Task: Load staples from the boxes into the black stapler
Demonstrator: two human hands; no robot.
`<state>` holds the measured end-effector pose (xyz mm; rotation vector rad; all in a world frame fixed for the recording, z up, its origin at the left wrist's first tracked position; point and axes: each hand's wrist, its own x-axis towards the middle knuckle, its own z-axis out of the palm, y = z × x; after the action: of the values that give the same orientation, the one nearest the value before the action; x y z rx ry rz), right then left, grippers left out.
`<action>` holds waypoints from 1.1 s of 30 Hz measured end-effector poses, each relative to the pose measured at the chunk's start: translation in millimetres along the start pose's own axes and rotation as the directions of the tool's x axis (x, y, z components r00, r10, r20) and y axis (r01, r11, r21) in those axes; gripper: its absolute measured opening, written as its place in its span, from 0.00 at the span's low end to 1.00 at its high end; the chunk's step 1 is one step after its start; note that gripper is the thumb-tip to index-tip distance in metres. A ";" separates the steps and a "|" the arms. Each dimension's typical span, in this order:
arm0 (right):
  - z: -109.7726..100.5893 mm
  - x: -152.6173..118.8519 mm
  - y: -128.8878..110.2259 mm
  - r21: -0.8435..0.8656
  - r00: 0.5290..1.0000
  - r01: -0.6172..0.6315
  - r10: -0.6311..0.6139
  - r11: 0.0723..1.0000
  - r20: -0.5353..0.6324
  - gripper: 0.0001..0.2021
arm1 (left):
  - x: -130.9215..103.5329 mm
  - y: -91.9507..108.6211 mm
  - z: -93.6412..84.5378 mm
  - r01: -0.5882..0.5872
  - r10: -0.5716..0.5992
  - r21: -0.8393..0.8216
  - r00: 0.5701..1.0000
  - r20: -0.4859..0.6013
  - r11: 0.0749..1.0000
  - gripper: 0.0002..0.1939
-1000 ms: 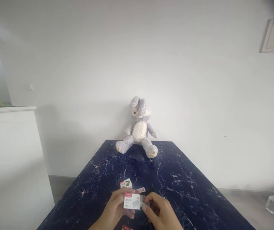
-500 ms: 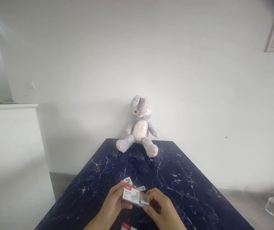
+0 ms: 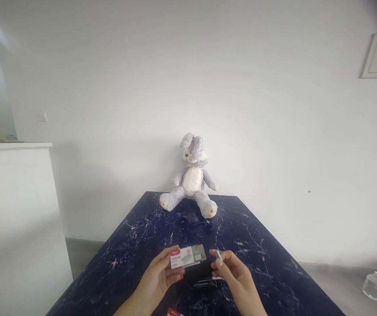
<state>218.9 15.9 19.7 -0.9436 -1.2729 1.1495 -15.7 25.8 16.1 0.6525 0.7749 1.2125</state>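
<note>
My left hand is wrapped round a small white and red staple box, raised over the table. Its inner tray is slid partly out to the right, with a silvery block of staples visible in it. To the right of the tray, my right hand pinches a short silver strip of staples between thumb and fingers. Below, between the hands, lies a dark, shiny object, perhaps a stapler, partly covered. A small orange-red spot shows by my left fingertips; I cannot make out what it is.
At the bottom edge a red and white box is partly cut off. The dark blue marbled table runs to the wall, where a grey plush rabbit sits. A white counter stands left; plastic bottles are on the floor right.
My right hand has drawn away from the box, up and to the right, with a staple strip in its fingers. The box is turned slightly, and the dark object below has come into view.
</note>
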 end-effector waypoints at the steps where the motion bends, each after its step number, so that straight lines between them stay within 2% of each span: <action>1: 1.4 -0.9 -0.7 -0.007 0.999 0.001 -0.001 1.000 0.033 0.18 | 0.9 -1.6 -1.6 0.005 -0.005 -0.002 1.000 0.018 1.000 0.22; 6: 10.4 -5.8 -0.6 -0.054 0.983 -0.003 0.012 0.999 0.181 0.17 | 3.3 -10.9 -8.6 0.028 -0.022 -0.034 0.985 0.171 0.999 0.25; 8: 11.1 -6.6 -0.2 -0.068 0.976 -0.014 0.029 0.998 0.215 0.17 | 0.4 -10.7 -7.3 0.038 -0.034 -0.019 0.980 0.196 0.999 0.25; 15: 11.4 -8.7 -0.7 0.021 0.931 -0.080 0.067 0.997 0.358 0.18 | -12.9 -5.3 -0.8 0.031 -0.039 0.029 0.935 0.353 0.999 0.23; 18: 13.3 -8.1 1.8 0.006 0.935 -0.077 0.070 0.997 0.347 0.18 | -12.9 -7.7 -0.8 0.030 -0.040 0.035 0.937 0.348 0.999 0.21; 24: 12.0 -7.5 4.3 -0.022 0.955 -0.033 0.038 0.999 0.293 0.18 | -14.4 -5.5 6.9 0.124 -0.107 -0.020 0.923 0.370 0.992 0.20; 29: 11.2 -5.5 9.8 0.015 0.959 -0.111 0.103 0.994 0.264 0.22 | -10.2 -9.5 4.2 -0.022 0.004 0.044 0.926 0.378 0.999 0.19; 33: 12.0 -4.6 12.0 0.126 0.942 -0.256 0.218 0.958 0.255 0.23 | -2.7 -20.7 -4.8 -0.050 0.016 0.082 0.929 0.370 0.995 0.28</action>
<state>205.9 12.9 8.2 -0.8768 -1.2587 1.5699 -8.4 18.6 -2.6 0.9411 0.5041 1.0465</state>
